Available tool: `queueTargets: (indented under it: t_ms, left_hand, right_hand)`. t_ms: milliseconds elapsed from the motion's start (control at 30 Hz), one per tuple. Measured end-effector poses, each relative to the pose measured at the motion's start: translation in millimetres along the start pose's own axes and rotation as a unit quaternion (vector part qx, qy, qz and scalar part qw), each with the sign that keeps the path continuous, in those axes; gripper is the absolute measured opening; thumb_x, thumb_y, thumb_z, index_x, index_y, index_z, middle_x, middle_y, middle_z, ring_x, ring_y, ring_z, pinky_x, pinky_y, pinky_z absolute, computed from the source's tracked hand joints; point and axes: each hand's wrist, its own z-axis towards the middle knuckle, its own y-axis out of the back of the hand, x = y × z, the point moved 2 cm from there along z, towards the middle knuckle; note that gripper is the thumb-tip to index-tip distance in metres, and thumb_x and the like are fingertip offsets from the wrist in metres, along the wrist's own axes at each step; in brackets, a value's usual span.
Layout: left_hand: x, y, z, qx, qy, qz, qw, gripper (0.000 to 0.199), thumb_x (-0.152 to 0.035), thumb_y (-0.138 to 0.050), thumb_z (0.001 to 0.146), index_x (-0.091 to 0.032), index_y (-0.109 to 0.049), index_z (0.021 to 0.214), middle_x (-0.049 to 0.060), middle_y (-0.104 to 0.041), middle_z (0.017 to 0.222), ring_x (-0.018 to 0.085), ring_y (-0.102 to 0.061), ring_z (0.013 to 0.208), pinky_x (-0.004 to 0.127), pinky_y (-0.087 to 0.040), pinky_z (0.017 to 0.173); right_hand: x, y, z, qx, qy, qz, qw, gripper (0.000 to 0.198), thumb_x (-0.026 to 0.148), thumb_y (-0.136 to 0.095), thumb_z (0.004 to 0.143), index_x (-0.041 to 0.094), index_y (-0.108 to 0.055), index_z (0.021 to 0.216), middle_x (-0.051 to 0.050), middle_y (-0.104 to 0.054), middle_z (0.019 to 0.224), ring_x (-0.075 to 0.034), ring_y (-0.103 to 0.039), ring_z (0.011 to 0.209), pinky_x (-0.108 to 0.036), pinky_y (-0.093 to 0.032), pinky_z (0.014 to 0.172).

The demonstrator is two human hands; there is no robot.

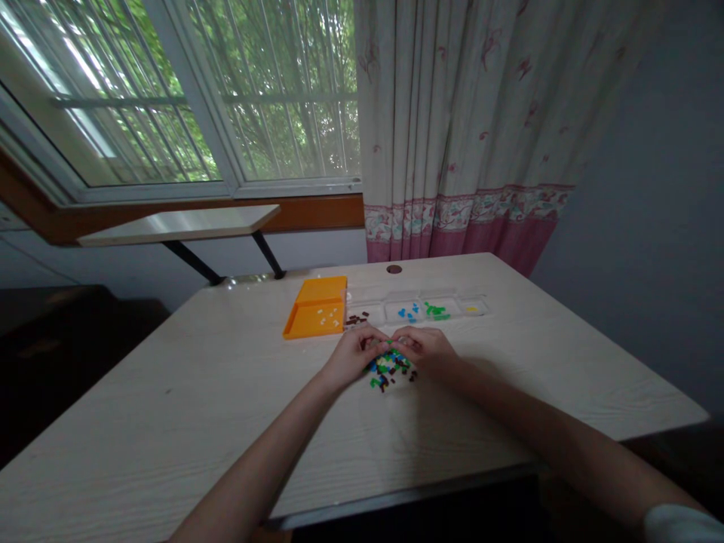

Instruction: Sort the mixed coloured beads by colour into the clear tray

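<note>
My left hand (356,352) and my right hand (425,348) meet fingertip to fingertip over a pile of small building bricks (391,365). Both hands are closed in a pinch, and a bit of green brick (389,343) shows between the fingertips. The loose bricks below are green, blue, dark brown and white. Just beyond the hands stands a row of clear plastic trays (390,311). Brown bricks (357,319), blue bricks (408,312), green bricks (437,311) and a little yellow (471,308) lie in separate compartments.
An open orange box (305,308) with white bricks (328,317) in it sits left of the trays. A raised shelf (186,224) on black legs stands at the table's (226,422) back left. Behind are a barred window and a curtain (469,151).
</note>
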Motion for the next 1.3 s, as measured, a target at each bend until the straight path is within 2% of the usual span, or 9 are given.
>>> queueTargets:
  t_ms: [100, 267, 400, 533, 600, 767, 1033, 1300]
  left_hand:
    - [-7, 2, 0, 0.001, -0.015, 0.028, 0.999, 0.023, -0.035, -0.059, 0.073, -0.014, -0.067, 0.081, 0.002, -0.055, 0.069, 0.012, -0.048, 0.066, 0.023, -0.037, 0.062]
    - [-12, 6, -1, -0.004, -0.023, 0.056, 0.998, 0.023, -0.036, -0.06, 0.072, -0.014, -0.067, 0.075, 0.002, -0.052, 0.066, 0.012, -0.048, 0.065, 0.023, -0.037, 0.06]
    - [-11, 23, -3, -0.004, -0.019, 0.139, 0.99, 0.021, -0.033, -0.053, 0.076, -0.016, -0.065, 0.078, 0.004, -0.056, 0.075, 0.013, -0.05, 0.069, 0.023, -0.037, 0.062]
    - [-4, 43, -7, 0.06, 0.025, 0.286, 0.956, 0.02, -0.03, -0.047, 0.078, -0.016, -0.062, 0.074, 0.003, -0.058, 0.074, 0.013, -0.05, 0.066, 0.021, -0.034, 0.057]
    - [0, 50, -9, 0.1, 0.04, 0.315, 0.943, 0.02, -0.03, -0.047, 0.077, -0.016, -0.061, 0.073, 0.003, -0.057, 0.071, 0.012, -0.049, 0.063, 0.02, -0.032, 0.054]
    - [4, 48, -10, 0.164, 0.034, 0.304, 0.938, 0.018, -0.028, -0.046, 0.075, -0.017, -0.06, 0.078, 0.0, -0.055, 0.064, 0.011, -0.047, 0.057, 0.019, -0.031, 0.051]
    - [-4, 37, -11, 0.164, 0.017, 0.292, 0.942, 0.017, -0.026, -0.045, 0.075, -0.018, -0.059, 0.081, 0.001, -0.056, 0.068, 0.013, -0.049, 0.061, 0.02, -0.034, 0.053]
    - [-1, 37, -10, 0.162, 0.0, 0.306, 0.938, 0.017, -0.025, -0.045, 0.077, -0.019, -0.06, 0.084, 0.003, -0.058, 0.075, 0.013, -0.051, 0.067, 0.02, -0.036, 0.058]
  right_hand:
    - [1, 1, 0, 0.019, -0.042, 0.024, 0.999, 0.021, 0.039, -0.054, 0.078, 0.022, -0.065, 0.084, 0.003, -0.061, 0.056, -0.008, -0.051, 0.047, -0.017, -0.035, 0.048]
    - [-1, -1, -1, 0.015, -0.05, 0.047, 0.998, 0.022, 0.038, -0.052, 0.078, 0.021, -0.065, 0.082, 0.003, -0.06, 0.055, -0.007, -0.048, 0.045, -0.017, -0.034, 0.046]
    - [-8, 6, 2, -0.043, -0.039, 0.054, 0.997, 0.025, 0.039, -0.051, 0.078, 0.019, -0.066, 0.078, 0.003, -0.053, 0.048, -0.007, -0.043, 0.042, -0.017, -0.033, 0.044]
    - [-19, 22, 5, -0.121, -0.051, 0.057, 0.99, 0.029, 0.041, -0.05, 0.078, 0.017, -0.066, 0.078, 0.002, -0.05, 0.047, -0.007, -0.04, 0.04, -0.017, -0.034, 0.042]
    - [-23, 28, 6, -0.144, -0.059, 0.058, 0.986, 0.03, 0.042, -0.05, 0.078, 0.017, -0.066, 0.078, 0.003, -0.049, 0.047, -0.007, -0.038, 0.039, -0.018, -0.034, 0.042]
    - [-25, 31, 6, -0.148, -0.05, 0.05, 0.986, 0.027, 0.039, -0.051, 0.077, 0.017, -0.066, 0.079, 0.003, -0.05, 0.047, -0.007, -0.039, 0.04, -0.018, -0.036, 0.043]
    - [-25, 29, 4, -0.152, -0.032, 0.043, 0.987, 0.026, 0.039, -0.051, 0.078, 0.019, -0.067, 0.079, 0.001, -0.057, 0.051, -0.007, -0.044, 0.042, -0.019, -0.04, 0.046]
    - [-25, 36, 5, -0.192, -0.035, 0.038, 0.98, 0.024, 0.039, -0.053, 0.077, 0.02, -0.069, 0.077, 0.0, -0.061, 0.056, -0.008, -0.046, 0.043, -0.019, -0.041, 0.047]
